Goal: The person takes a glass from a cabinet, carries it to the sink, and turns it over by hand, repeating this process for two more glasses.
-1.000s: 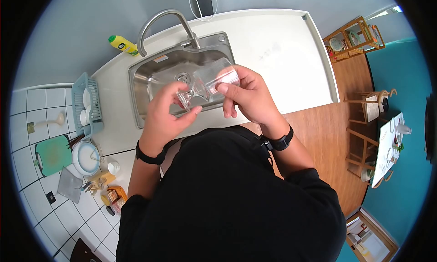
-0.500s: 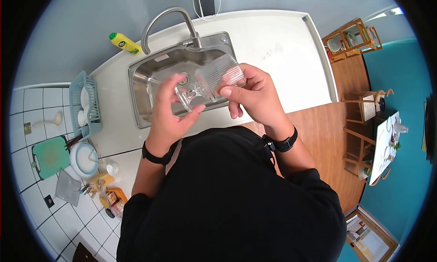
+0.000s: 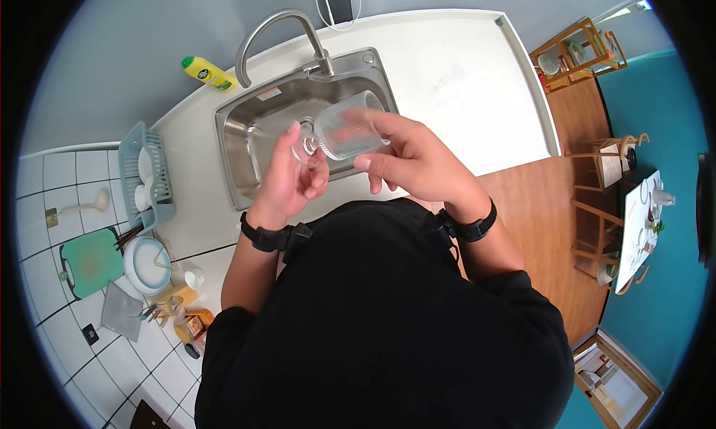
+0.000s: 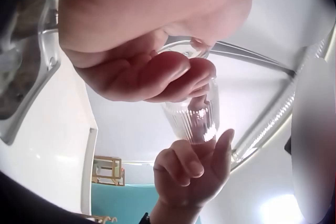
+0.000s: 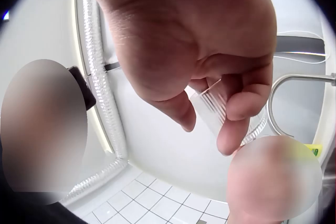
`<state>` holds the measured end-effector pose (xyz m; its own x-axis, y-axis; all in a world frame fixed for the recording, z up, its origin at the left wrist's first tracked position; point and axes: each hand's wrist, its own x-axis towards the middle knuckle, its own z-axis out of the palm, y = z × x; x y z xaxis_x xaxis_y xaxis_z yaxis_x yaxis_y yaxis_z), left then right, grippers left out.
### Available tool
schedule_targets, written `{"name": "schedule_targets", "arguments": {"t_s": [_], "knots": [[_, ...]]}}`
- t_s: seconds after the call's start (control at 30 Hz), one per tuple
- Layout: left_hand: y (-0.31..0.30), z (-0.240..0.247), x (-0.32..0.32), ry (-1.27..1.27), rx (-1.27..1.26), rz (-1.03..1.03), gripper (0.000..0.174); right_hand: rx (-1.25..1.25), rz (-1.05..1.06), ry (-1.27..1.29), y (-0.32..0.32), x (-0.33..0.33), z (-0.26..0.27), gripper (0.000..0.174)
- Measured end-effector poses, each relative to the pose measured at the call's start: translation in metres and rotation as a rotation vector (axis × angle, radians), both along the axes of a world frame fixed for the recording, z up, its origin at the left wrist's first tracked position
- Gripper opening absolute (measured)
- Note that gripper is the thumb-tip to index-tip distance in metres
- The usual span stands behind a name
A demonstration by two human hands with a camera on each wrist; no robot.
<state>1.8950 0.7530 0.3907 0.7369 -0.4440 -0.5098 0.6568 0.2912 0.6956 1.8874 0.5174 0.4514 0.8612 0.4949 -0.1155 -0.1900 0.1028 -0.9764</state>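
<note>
In the head view a clear ribbed stemmed glass [image 3: 347, 127] lies tilted on its side in the air over the sink [image 3: 242, 157]. My left hand [image 3: 287, 179] grips it at the foot and stem, the other fingers curled below. Beside the bowl is my right hand [image 3: 418, 157], its fingers loosely bent along the ribbed side and its thumb apart from the glass. In the left wrist view the ribbed bowl [image 4: 181, 121] points down towards the right hand [image 4: 189, 176]. My right wrist view shows part of the ribbed wall [image 5: 210, 106] among the fingers.
A curved faucet [image 3: 280, 15] rises behind the sink, with a yellow bottle [image 3: 207, 73] to its left. A blue dish rack [image 3: 142, 175] with white dishes stands on the left. White counter [image 3: 462, 93] extends rightward. Further left lies a green cutting board [image 3: 91, 262].
The left hand has gone from spread around the foot to gripping foot and stem. My right thumb has come off the bowl, and its fingers have loosened. The glass has turned nearer to level.
</note>
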Motion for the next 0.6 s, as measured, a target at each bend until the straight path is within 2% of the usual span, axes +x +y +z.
{"name": "schedule_targets", "arguments": {"t_s": [0.03, 0.07, 0.13, 0.17, 0.23, 0.27, 0.3, 0.37, 0.43, 0.47, 0.5, 0.53, 0.57, 0.6], "knots": [[0.004, -0.002, 0.002, 0.083, -0.117, -0.046, 0.065, -0.039, 0.037, -0.017, 0.001, -0.002, 0.001, 0.048], [0.006, -0.005, 0.003, 0.086, -0.115, -0.045, 0.065, -0.037, 0.037, -0.014, 0.003, -0.004, 0.000, 0.048], [0.011, -0.014, 0.005, 0.168, -0.303, -0.156, 0.070, -0.159, 0.025, -0.424, 0.007, -0.007, -0.002, 0.045], [0.013, -0.023, 0.004, 0.167, -0.299, -0.152, 0.070, -0.154, 0.027, -0.425, 0.009, -0.008, 0.001, 0.045], [0.017, -0.041, 0.000, 0.261, -0.692, -0.170, 0.072, -0.093, 0.053, -0.671, 0.015, -0.011, 0.011, 0.042], [0.016, -0.048, 0.001, 0.215, -0.839, -0.219, 0.069, -0.041, 0.008, -0.689, 0.019, -0.015, 0.015, 0.034], [0.020, -0.051, -0.003, 0.214, -0.831, -0.211, 0.069, -0.031, 0.012, -0.688, 0.021, -0.015, 0.013, 0.034], [0.018, -0.029, -0.008, 0.237, -0.694, -0.055, 0.064, 0.088, 0.023, -0.802, 0.020, -0.014, 0.009, 0.026], [0.020, -0.028, -0.006, 0.240, -0.687, -0.076, 0.059, 0.090, 0.014, -0.831, 0.021, -0.013, 0.009, 0.023], [0.018, -0.024, -0.007, 0.308, -0.616, 0.037, 0.059, 0.084, -0.002, -0.858, 0.021, -0.013, 0.009, 0.020], [0.016, -0.023, -0.008, 0.376, -0.544, 0.147, 0.059, 0.084, 0.000, -0.859, 0.019, -0.014, 0.010, 0.020], [0.013, -0.024, -0.008, 0.376, -0.545, 0.147, 0.059, 0.055, 0.022, -0.794, 0.016, -0.016, 0.012, 0.021], [0.011, -0.027, -0.008, 0.290, -0.470, 0.186, 0.059, 0.026, 0.043, -0.728, 0.014, -0.017, 0.013, 0.023], [0.009, -0.029, -0.006, 0.205, -0.395, 0.222, 0.058, -0.018, -0.020, -0.701, 0.012, -0.017, 0.013, 0.031]]}}
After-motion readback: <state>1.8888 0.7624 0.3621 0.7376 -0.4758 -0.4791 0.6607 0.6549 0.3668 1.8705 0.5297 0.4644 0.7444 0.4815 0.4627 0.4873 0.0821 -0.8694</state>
